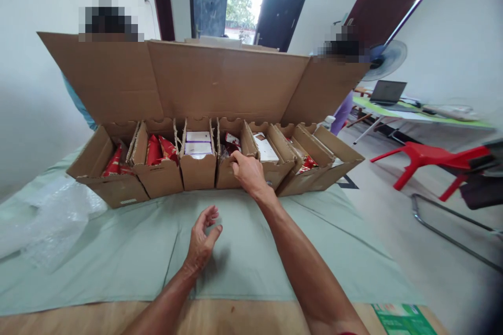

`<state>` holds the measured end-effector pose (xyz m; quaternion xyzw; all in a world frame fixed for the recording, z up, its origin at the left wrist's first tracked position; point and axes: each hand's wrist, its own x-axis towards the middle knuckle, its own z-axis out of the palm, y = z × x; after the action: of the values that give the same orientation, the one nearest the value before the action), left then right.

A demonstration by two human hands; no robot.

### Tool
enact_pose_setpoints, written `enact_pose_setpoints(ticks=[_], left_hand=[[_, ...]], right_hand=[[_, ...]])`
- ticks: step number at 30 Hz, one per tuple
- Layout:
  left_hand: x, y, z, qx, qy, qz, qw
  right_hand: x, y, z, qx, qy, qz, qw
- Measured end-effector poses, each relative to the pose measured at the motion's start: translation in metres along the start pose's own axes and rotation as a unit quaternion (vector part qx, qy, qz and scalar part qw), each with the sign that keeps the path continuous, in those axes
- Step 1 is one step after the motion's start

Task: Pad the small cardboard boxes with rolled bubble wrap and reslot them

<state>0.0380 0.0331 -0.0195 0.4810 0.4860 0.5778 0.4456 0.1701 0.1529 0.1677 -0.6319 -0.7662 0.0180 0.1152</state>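
Note:
My right hand [248,171] reaches over the front edge of a cardboard box [228,179] in the middle of a row. Its fingers are curled and closed at the opening, and what they pinch, if anything, is hidden. Just behind them in that box lies a dark red and white packet [233,141]. My left hand [203,238] hovers over the pale green cloth [133,256], fingers apart and nothing in it. Neighbouring boxes hold white cartons with purple edges [198,138], a white box [266,147] and red bags [161,149].
A tall cardboard screen [228,81] stands behind the boxes, with two people partly hidden beyond it. Bubble wrap [58,220] lies at the left. To the right are a red stool [436,159], a fan [389,60] and a laptop [388,92] on a table.

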Motion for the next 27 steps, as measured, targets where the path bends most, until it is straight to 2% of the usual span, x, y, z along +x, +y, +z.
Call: enact_pose_setpoints(ticks=[2,4,9,13,16,20,23,27], left_hand=[[0.004,0.002,-0.003,-0.005,0.035,0.011,0.999],[0.007,0.006,-0.007,-0.009,0.076,0.03,0.997],[0.008,0.02,-0.016,-0.012,0.144,0.046,0.988],[-0.001,0.039,-0.017,-0.023,0.154,0.048,0.987],[-0.014,0.058,-0.015,-0.042,0.132,0.058,0.989],[-0.043,0.071,-0.014,-0.02,0.057,0.062,0.996],[-0.078,0.057,-0.018,0.006,-0.008,0.061,0.998],[-0.129,0.012,-0.028,0.043,-0.054,0.043,0.997]], right_hand=[[-0.013,-0.002,-0.003,0.004,0.013,0.008,1.0],[-0.039,-0.001,-0.004,0.009,0.017,0.01,1.0],[-0.149,0.012,-0.003,0.111,0.075,-0.055,0.989],[-0.231,0.049,-0.016,0.2,0.112,-0.111,0.967],[-0.271,0.094,-0.026,0.21,0.145,-0.11,0.96],[-0.303,0.15,-0.018,0.265,0.174,0.028,0.948],[-0.321,0.172,0.007,0.329,0.146,0.066,0.931],[-0.332,0.18,0.048,0.398,0.106,0.086,0.907]])
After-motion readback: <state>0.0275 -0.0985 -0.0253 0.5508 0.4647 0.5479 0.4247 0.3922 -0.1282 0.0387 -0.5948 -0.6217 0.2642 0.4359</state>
